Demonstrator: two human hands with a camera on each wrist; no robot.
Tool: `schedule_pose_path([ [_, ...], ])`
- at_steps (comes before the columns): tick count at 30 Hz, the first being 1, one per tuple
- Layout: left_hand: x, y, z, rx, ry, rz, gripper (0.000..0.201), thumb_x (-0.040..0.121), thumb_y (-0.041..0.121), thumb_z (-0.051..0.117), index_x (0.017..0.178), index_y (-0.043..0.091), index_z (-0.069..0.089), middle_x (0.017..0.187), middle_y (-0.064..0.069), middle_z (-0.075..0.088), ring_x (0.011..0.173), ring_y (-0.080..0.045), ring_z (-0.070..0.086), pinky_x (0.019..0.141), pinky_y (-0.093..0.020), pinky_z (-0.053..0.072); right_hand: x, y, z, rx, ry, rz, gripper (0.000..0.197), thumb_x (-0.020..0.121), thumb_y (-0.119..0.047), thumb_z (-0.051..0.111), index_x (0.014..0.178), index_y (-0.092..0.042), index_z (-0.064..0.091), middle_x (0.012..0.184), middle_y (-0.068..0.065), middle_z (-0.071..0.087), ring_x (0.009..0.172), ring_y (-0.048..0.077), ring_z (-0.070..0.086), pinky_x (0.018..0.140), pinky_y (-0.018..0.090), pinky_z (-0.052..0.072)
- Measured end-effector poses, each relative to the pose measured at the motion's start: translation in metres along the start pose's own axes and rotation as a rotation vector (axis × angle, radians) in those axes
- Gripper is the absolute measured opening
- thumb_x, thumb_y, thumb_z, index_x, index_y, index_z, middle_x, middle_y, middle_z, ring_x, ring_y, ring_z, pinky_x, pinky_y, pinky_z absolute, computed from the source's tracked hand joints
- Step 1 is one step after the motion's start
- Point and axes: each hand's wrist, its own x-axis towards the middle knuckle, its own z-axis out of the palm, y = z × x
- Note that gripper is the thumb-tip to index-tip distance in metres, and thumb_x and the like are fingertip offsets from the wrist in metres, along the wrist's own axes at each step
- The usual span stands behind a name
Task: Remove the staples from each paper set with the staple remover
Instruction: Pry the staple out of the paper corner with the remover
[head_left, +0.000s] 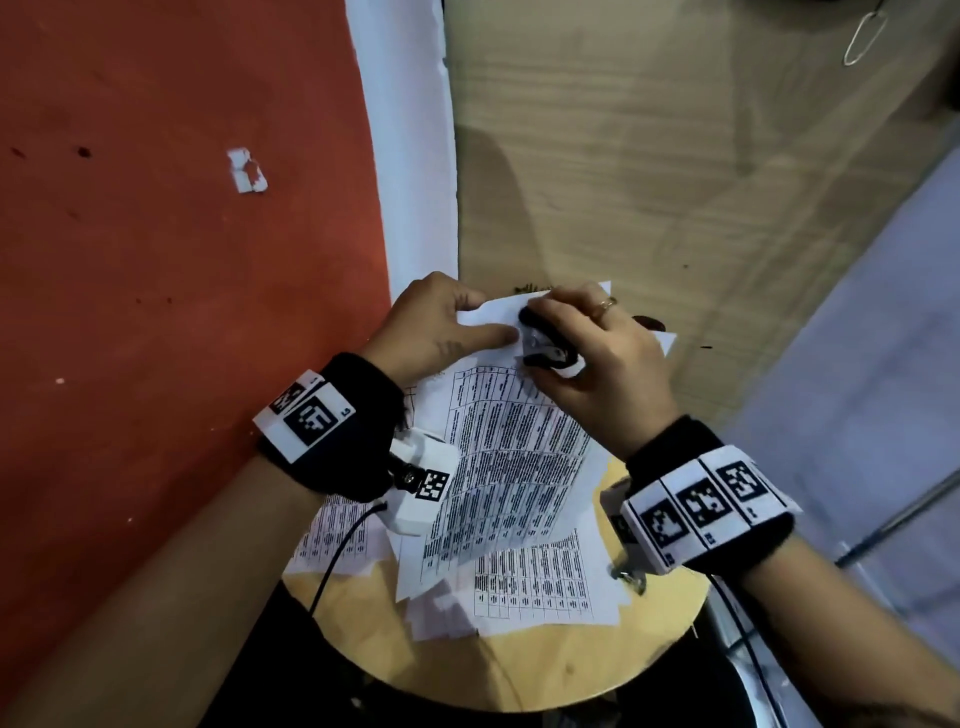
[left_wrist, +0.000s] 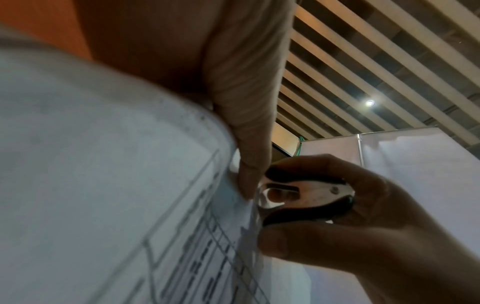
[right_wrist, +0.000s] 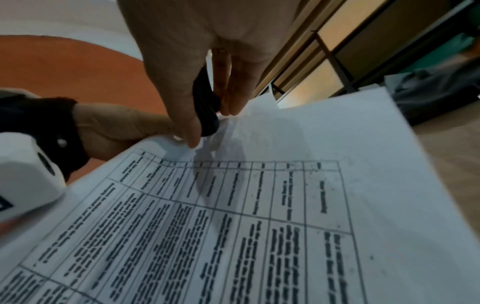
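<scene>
A stapled paper set (head_left: 509, 431) printed with tables is lifted at its far corner above a small round wooden table (head_left: 545, 670). My left hand (head_left: 447, 325) pinches that corner, thumb on top. My right hand (head_left: 582, 348) grips a black and metal staple remover (head_left: 545, 351), its jaws set against the paper's corner beside my left thumb. The left wrist view shows the staple remover (left_wrist: 298, 195) biting the paper edge (left_wrist: 233, 205), squeezed between the right thumb and fingers. In the right wrist view the staple remover (right_wrist: 205, 107) sits between my fingers above the paper set (right_wrist: 259, 205). The staple itself is hidden.
More printed sheets (head_left: 535, 577) lie spread on the round table under the held set. A red floor (head_left: 156, 260) lies to the left, wood flooring (head_left: 649, 182) beyond. A small torn paper scrap (head_left: 247, 171) lies on the red floor. Cables (head_left: 337, 551) hang from both wrists.
</scene>
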Motion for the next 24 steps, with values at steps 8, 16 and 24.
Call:
schedule_pose_path([
  [8, -0.002, 0.005, 0.002, -0.039, -0.04, -0.038, 0.055, 0.059, 0.055, 0.07, 0.078, 0.004, 0.072, 0.07, -0.022, 0.063, 0.067, -0.014, 0.049, 0.066, -0.033, 0.037, 0.002, -0.002, 0.0, -0.065, -0.062, -0.09, 0.039, 0.065, -0.013, 0.071, 0.103, -0.004, 0.069, 0.101, 0.013, 0.066, 0.08, 0.03, 0.065, 0.053, 0.033, 0.053],
  [16, -0.006, 0.01, 0.006, -0.074, -0.053, -0.071, 0.031, 0.055, 0.054, 0.071, 0.06, 0.024, 0.07, 0.059, 0.004, 0.053, 0.058, -0.005, 0.045, 0.063, -0.029, 0.033, 0.004, -0.002, -0.003, -0.082, -0.092, -0.103, 0.034, 0.065, -0.014, 0.072, 0.097, -0.004, 0.07, 0.095, 0.012, 0.067, 0.076, 0.031, 0.066, 0.053, 0.032, 0.053],
  [24, -0.005, 0.009, 0.01, -0.071, -0.042, -0.096, 0.03, 0.055, 0.051, 0.074, 0.06, 0.022, 0.07, 0.058, 0.005, 0.052, 0.06, -0.008, 0.045, 0.063, -0.029, 0.032, 0.003, -0.003, -0.002, -0.123, -0.069, -0.132, 0.028, 0.065, -0.014, 0.072, 0.091, -0.005, 0.071, 0.087, 0.011, 0.067, 0.071, 0.03, 0.065, 0.047, 0.03, 0.051],
])
